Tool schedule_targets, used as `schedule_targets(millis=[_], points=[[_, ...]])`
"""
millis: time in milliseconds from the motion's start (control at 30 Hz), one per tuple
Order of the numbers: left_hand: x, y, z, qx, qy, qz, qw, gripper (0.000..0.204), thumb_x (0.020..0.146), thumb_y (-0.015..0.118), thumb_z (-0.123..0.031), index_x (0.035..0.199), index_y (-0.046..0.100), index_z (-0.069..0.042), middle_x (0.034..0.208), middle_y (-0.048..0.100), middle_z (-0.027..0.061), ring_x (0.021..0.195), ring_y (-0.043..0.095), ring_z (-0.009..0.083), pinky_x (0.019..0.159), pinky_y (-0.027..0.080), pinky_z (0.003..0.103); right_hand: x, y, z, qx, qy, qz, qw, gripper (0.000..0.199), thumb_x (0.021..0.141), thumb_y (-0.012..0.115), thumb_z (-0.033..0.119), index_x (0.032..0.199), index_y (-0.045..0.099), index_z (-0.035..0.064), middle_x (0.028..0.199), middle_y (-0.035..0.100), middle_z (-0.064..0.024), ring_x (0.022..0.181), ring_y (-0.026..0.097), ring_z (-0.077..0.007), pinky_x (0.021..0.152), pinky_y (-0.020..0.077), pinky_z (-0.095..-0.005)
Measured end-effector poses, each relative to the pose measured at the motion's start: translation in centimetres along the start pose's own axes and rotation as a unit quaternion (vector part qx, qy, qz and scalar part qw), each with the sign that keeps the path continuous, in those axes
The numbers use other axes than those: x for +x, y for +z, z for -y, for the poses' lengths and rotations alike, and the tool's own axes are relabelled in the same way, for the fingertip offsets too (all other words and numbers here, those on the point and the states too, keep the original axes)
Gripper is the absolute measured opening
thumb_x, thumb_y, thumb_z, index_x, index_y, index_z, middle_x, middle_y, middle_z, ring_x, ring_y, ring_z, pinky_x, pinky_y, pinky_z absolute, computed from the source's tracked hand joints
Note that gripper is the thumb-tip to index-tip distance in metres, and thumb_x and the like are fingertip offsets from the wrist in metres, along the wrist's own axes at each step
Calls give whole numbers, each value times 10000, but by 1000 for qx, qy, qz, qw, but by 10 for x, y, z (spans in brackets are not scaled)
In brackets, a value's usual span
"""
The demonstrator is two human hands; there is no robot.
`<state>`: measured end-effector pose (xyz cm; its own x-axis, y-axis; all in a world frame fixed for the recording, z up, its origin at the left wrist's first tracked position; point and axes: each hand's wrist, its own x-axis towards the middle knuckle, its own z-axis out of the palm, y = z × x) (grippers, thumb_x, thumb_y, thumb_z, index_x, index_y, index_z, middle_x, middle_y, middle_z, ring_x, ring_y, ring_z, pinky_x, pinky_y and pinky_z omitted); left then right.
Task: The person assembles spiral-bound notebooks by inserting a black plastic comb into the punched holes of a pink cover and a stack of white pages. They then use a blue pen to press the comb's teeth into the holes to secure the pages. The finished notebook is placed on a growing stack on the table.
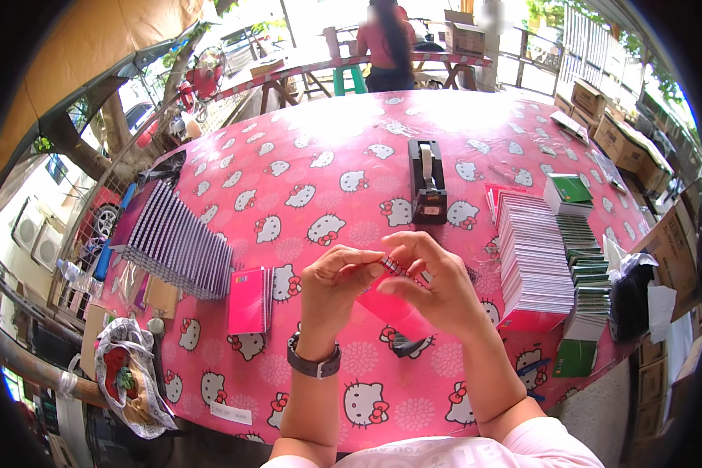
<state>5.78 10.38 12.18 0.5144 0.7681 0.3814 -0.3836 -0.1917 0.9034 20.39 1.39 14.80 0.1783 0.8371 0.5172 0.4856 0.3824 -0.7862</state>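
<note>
We see 1 pink notebook (398, 310) above the patterned table (425, 378), between our 2 hands. Our left hand (331, 273) pinches its coil (395, 267) between thumb and forefinger; our right hand (437, 288) curls around the coil (we cannot tell whether it grips). Beyond sits 1 black tape dispenser (429, 207); 1 small pink pile (246, 303) lies left.

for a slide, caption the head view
Left hand pinches the wire binding of a pink notebook, right hand curled beside it.

Pink notebook (394, 312), pink cat-print tablecloth (320, 204), black dispenser (428, 195)
</note>
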Motion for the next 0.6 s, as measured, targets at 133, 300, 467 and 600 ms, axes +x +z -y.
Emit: schedule_targets(millis=[133, 300, 467, 600], points=[[0, 6, 1, 14, 53, -5, 998, 166, 807, 679, 84, 964, 681, 30, 934, 654, 71, 861, 642, 129, 752, 535, 236, 1, 4, -4, 20, -21, -45, 999, 224, 846, 690, 81, 1037, 590, 25, 911, 648, -109, 819, 651, -164, 696, 519, -290], [-1, 2, 5, 49, 99, -18, 994, 145, 797, 692, 63, 932, 695, 11, 893, 663, 69, 804, 646, 123, 700, 534, 235, 1, 9, -9, 59, -15, -33, 998, 278, 796, 758, 142, 977, 590, 16, 874, 630, -85, 773, 616, -154, 691, 493, -279], [0, 10, 4, 129, 163, -16, 978, 111, 796, 707, 17, 904, 703, -10, 851, 663, 69, 766, 656, 127, 651, 528, 234, 0, 6, -14, 58, 2, -40, 998, 286, 784, 777, 166, 862, 547, 14, 760, 521, -14, 693, 493, -92, 626, 427, -253], [-2, 16, -5, 137, 160, -7, 977, 107, 804, 720, -18, 907, 688, -16, 850, 660, 52, 782, 643, 113, 668, 519, 235, -5, 0, 3, 29, 15, -41, 999, 183, 864, 689, 146, 903, 583, 2, 788, 570, -28, 678, 507, -97, 623, 418, -245]])
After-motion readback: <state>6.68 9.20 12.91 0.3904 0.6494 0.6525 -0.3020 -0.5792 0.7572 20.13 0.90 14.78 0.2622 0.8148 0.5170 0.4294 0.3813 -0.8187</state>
